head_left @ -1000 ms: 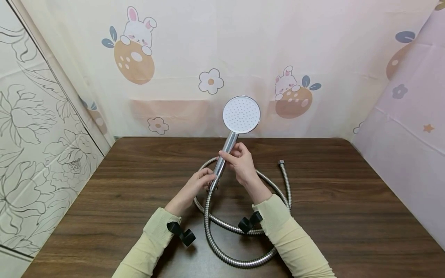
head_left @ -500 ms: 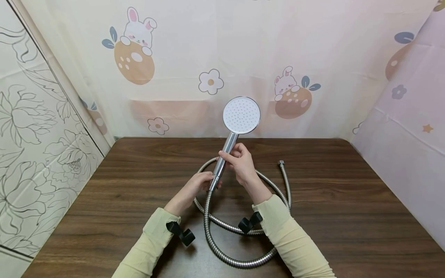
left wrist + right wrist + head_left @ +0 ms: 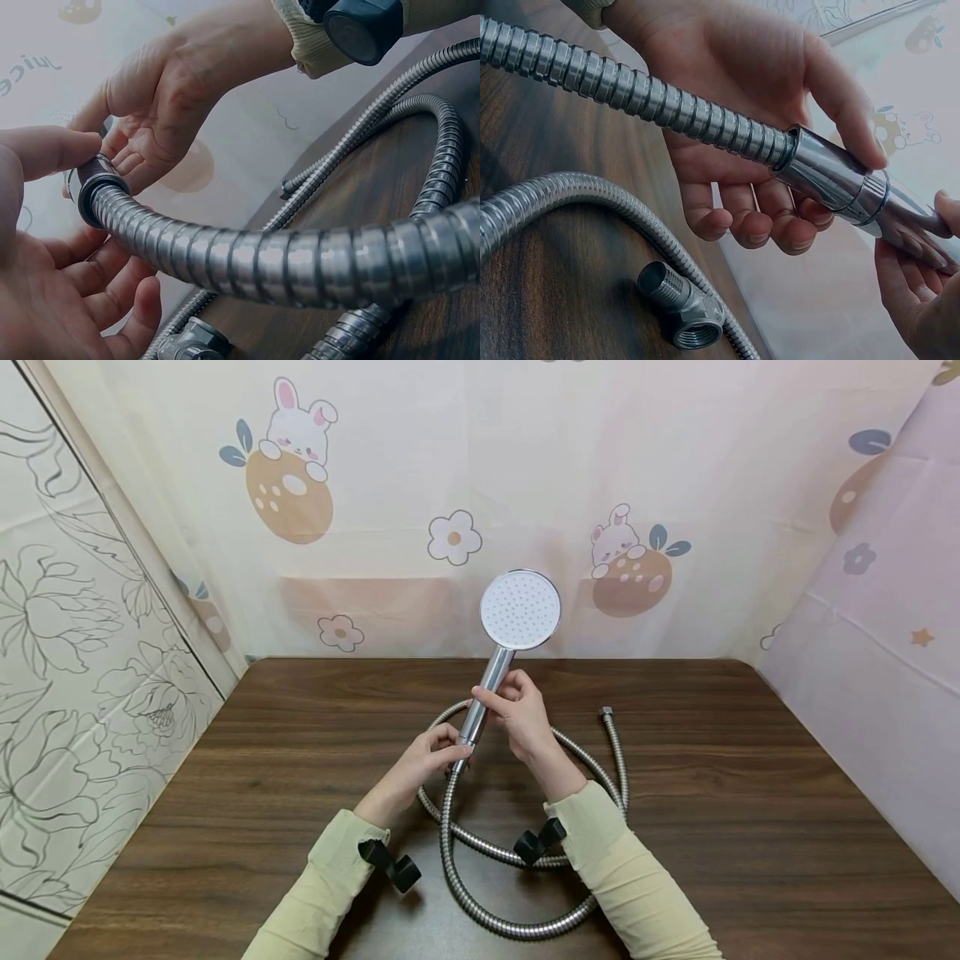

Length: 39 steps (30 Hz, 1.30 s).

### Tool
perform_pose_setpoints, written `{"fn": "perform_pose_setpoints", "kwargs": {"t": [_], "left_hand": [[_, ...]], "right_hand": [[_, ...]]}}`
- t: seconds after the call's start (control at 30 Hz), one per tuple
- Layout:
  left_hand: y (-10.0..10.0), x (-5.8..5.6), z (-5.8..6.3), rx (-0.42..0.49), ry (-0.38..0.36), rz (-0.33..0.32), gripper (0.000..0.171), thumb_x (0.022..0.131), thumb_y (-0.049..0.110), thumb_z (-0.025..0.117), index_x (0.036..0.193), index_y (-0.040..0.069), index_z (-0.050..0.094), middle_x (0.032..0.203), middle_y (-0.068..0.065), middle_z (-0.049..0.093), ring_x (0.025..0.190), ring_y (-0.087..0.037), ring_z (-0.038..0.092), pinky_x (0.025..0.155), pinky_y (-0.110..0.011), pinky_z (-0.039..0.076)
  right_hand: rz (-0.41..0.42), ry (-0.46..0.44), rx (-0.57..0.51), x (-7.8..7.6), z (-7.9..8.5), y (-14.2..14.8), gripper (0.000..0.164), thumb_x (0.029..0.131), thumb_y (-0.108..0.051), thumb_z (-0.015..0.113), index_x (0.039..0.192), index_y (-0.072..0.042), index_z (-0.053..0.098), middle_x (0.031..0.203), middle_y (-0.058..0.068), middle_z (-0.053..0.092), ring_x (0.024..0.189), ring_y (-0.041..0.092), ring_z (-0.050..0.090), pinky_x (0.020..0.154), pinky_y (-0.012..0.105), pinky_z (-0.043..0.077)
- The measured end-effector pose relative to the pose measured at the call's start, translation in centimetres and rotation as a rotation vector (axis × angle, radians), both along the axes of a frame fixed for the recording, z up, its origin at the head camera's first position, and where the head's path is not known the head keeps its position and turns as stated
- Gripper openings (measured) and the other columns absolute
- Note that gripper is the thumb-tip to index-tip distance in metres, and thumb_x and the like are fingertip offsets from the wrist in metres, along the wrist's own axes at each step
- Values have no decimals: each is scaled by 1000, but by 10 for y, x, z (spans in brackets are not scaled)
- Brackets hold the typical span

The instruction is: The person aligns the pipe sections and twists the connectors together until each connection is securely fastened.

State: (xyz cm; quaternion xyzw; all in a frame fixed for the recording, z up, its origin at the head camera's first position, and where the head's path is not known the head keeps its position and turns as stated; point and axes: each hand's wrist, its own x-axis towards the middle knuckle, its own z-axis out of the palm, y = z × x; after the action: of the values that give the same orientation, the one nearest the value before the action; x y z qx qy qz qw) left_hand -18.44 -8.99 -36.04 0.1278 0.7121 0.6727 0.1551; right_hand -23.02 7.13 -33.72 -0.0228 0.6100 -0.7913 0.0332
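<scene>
A chrome hand shower (image 3: 521,610) with a round white spray face stands tilted over the table in the head view. My right hand (image 3: 523,718) grips its handle, thumb in front and fingers behind. At the handle's lower end, my left hand (image 3: 422,768) pinches the smooth conical hose nut (image 3: 825,172) between thumb and fingers. In the right wrist view the left thumb lies on top of that nut, and the other fingers curl below it. The ribbed metal shower hose (image 3: 447,843) runs down from the nut, and the nut sits right against the handle's end.
The hose loops over the brown wooden table (image 3: 750,827), its free end (image 3: 607,713) pointing to the back. A threaded metal fitting (image 3: 690,307) lies beside the hose. Behind the table hangs a bunny-print curtain (image 3: 397,460). A floral panel (image 3: 82,677) is at the left.
My left fingers have shifted round the hose nut, the thumb going behind it and coming back to the front. The right hand and the hand shower hold almost still.
</scene>
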Motion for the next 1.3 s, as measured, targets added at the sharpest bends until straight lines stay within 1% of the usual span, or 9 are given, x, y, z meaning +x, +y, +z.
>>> {"fn": "perform_pose_setpoints", "kwargs": {"t": [0.17,0.27,0.47,0.57,0.77,0.93,1.03,1.17,1.3], "left_hand": [[-1,-10,-17,20,-24,6,7,89,13,54,90,7,50,81,-4,60,72,-13,54,71,-33,40],[-2,-12,-19,61,-28,-13,11,92,15,47,93,6,52,80,-1,62,71,-12,56,70,-31,41],[-2,-13,-21,102,-18,-64,36,91,19,41,104,-12,55,84,1,65,79,-16,61,76,-30,44],[-2,-13,-21,98,-15,-68,41,90,20,42,108,-15,55,87,1,66,81,-17,62,77,-31,45],[-2,-11,-19,91,-4,-39,28,90,19,44,94,-5,59,85,-8,64,76,-19,61,73,-33,44],[-3,-10,-18,55,-6,-17,18,90,20,48,86,5,58,81,-7,64,72,-14,58,74,-33,42],[-3,-10,-18,53,-20,-9,14,90,18,50,84,7,56,78,-2,62,68,-11,56,73,-32,41],[-2,-9,-16,60,-25,11,10,90,13,50,83,7,55,72,2,58,65,-9,52,69,-30,40],[-1,-3,-4,26,2,39,9,89,10,51,81,6,54,69,4,57,67,-9,50,70,-29,39]], "right_hand": [[-2,-5,-1,-1,0,0,24,82,0,63,94,-7,44,79,1,65,75,21,68,63,28,52],[-4,-10,-3,-1,0,0,24,82,0,63,94,-7,44,80,2,65,82,29,67,64,28,52],[-3,-12,-5,-1,0,0,23,82,-1,63,94,-8,44,82,4,65,82,29,67,68,31,52],[-2,-14,-10,-1,0,0,23,82,-1,63,94,-8,44,82,4,65,78,25,67,70,34,52],[2,-19,-8,-1,1,1,24,82,0,62,94,-7,43,80,1,65,74,20,68,69,31,52],[1,-22,2,0,1,0,24,82,0,63,94,-7,43,79,0,65,82,28,67,70,33,51],[2,-24,3,1,1,0,24,82,-1,63,95,-7,44,79,0,65,86,32,66,69,33,52],[4,-25,-1,1,1,0,24,83,-1,63,96,-7,43,80,1,65,83,29,67,66,29,52],[3,-22,-9,1,2,-1,24,83,0,62,95,-7,43,80,1,65,78,24,68,64,28,52]]}}
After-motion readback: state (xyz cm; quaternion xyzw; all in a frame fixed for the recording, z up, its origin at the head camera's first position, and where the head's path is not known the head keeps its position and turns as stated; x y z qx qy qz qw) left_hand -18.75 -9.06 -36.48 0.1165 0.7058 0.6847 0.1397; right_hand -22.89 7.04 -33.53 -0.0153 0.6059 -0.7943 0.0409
